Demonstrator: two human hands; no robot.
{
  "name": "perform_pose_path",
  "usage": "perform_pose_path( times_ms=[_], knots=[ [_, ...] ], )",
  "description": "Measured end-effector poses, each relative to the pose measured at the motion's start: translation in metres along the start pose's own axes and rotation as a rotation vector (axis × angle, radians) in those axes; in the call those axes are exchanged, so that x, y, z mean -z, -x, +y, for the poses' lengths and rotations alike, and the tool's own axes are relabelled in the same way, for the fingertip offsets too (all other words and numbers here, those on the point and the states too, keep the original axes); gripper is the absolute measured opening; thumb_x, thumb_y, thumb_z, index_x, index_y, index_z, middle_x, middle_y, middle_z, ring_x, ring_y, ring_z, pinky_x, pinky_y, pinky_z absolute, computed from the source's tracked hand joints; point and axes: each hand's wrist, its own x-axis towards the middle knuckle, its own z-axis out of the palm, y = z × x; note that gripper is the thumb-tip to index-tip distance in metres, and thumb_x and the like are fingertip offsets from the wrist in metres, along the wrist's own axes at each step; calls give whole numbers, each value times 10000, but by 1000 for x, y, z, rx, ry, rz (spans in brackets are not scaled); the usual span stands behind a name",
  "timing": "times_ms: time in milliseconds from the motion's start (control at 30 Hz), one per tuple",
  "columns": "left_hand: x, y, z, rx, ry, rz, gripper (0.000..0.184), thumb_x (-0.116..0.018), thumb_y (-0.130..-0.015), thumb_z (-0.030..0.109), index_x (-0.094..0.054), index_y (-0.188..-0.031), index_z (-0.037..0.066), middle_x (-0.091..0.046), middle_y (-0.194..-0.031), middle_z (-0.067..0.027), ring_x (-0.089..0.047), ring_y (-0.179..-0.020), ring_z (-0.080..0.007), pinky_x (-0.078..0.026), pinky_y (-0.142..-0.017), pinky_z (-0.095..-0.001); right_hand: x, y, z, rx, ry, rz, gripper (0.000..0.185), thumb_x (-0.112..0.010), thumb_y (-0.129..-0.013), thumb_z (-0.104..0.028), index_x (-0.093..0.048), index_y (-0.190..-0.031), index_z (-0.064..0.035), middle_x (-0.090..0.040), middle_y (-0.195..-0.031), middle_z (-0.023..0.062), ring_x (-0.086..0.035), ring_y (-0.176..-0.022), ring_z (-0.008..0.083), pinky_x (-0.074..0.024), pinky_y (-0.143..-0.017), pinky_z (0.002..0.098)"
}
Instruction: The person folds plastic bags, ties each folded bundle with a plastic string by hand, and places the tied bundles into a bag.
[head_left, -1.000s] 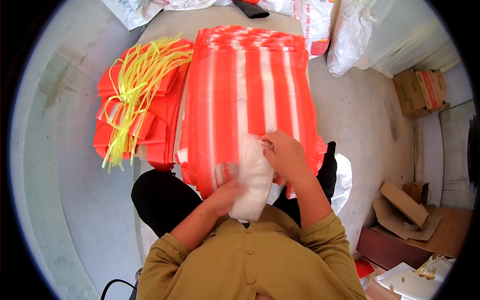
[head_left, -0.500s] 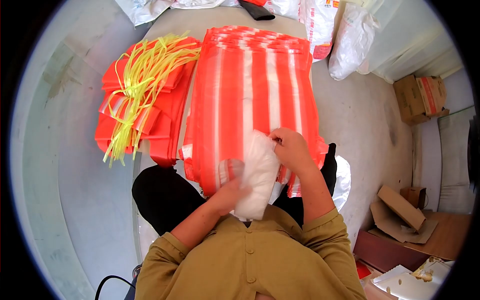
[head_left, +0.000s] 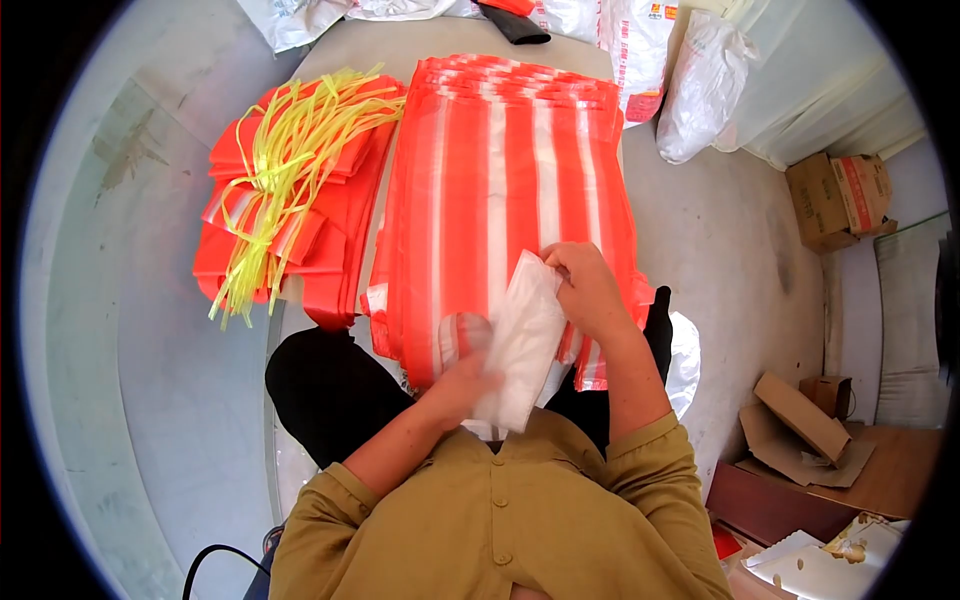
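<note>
A stack of red-and-white striped plastic bags [head_left: 515, 190] lies flat in front of me. Over its near edge is a folded, whitish plastic bundle [head_left: 525, 340]. My right hand [head_left: 585, 285] pinches the top corner of this bundle between thumb and fingers. Beside the bundle's lower left side, my left hand [head_left: 465, 385] is smeared by motion, so its fingers cannot be made out. Left of the stack, yellow ties [head_left: 275, 180] lie on folded red bags [head_left: 330, 250].
White sacks [head_left: 705, 85] stand beyond the stack at the back right. A cardboard box [head_left: 838, 200] sits at the far right, with an opened carton [head_left: 800, 430] on a brown surface [head_left: 890, 465] lower down. My black-clad knees flank the stack's near edge.
My right hand has moved slightly up and right with the bundle's top corner, and the bundle now leans more to the right. My left hand stays near its lower left side, still blurred.
</note>
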Motion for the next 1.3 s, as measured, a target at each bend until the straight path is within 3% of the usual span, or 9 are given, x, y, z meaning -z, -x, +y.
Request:
perform_pose_path(
  times_ms=[133, 333, 633, 733, 833, 900, 1000, 1133, 1300],
  knots=[
    [2, 0, -10, -64, -29, 3, 330, -585, -1040, 83, -546, -1362, 22, -672, -1237, -64, -656, -1082, -155, -545, -952, -341, 7, 2, 4, 106, -87, -22, 235, -531, -779, 93, -640, -961, -8, -673, -1054, 169, -608, -1039, 379, -507, -907, 433],
    [-3, 1, -13, -91, -105, 17, 322, -564, -1037, 57, -549, -1357, 22, -675, -1226, -58, -655, -1063, -146, -544, -941, -335, 29, 0, 7, -229, -275, -339, 328, -470, -751, 113, -625, -1023, 19, -639, -1020, 151, -635, -987, 286, -515, -866, 369],
    [-17, 8, 13, -60, -135, 62, 337, -538, -1038, 36, -540, -1374, 15, -672, -1227, -58, -646, -1092, -142, -532, -956, -321, 33, 2, 10, -186, -241, -262, 373, -445, -761, 124, -640, -1065, 32, -640, -913, 147, -643, -916, 267, -517, -843, 365],
    [-13, 5, 17, -79, -268, 87, 367, -533, -1034, 27, -518, -1400, 19, -661, -1249, -63, -643, -1113, -149, -531, -958, -324, 39, 2, 4, -281, -353, -274, 271, -465, -797, 133, -609, -989, 8, -598, -916, 42, -566, -924, 138, -483, -845, 277],
    [-15, 1, 25, -144, -379, 127, 448, -536, -1017, 9, -459, -1458, 35, -616, -1331, -76, -622, -1160, -155, -531, -960, -328, 39, 2, 24, -133, -247, -136, 236, -475, -813, 112, -603, -980, 4, -595, -909, 37, -572, -898, 144, -491, -824, 289],
    [-19, -1, 29, -285, -453, 125, 528, -544, -1002, -1, -399, -1507, 52, -574, -1394, -85, -602, -1195, -162, -530, -962, -333, 39, 1, 35, -194, -233, -15, 236, -473, -826, 101, -613, -987, 0, -617, -916, 42, -586, -885, 150, -498, -813, 295],
    [-36, 10, 46, -239, -409, 161, 625, -545, -981, -17, -316, -1554, 78, -526, -1450, -94, -579, -1233, -182, -527, -965, -347, 51, 4, 35, -328, -239, 125, 243, -473, -850, 80, -633, -1015, 1, -654, -938, 54, -608, -880, 154, -507, -803, 296],
    [-39, 12, 51, -284, -402, 187, 626, -516, -989, -5, -276, -1560, 82, -554, -1410, -115, -608, -1196, -193, -528, -938, -335, 67, 7, 33, -460, -378, 259, 265, -485, -883, 49, -656, -1081, 9, -691, -970, 62, -625, -899, 144, -507, -811, 280],
    [-41, 7, 54, -337, -409, 274, 566, -511, -1016, 35, -288, -1536, 51, -602, -1324, -145, -656, -1085, -196, -535, -908, -319, 68, 14, 63, -419, -408, 334, 227, -493, -896, 14, -650, -1060, 14, -661, -908, 56, -594, -847, 154, -498, -785, 301]
  ],
)
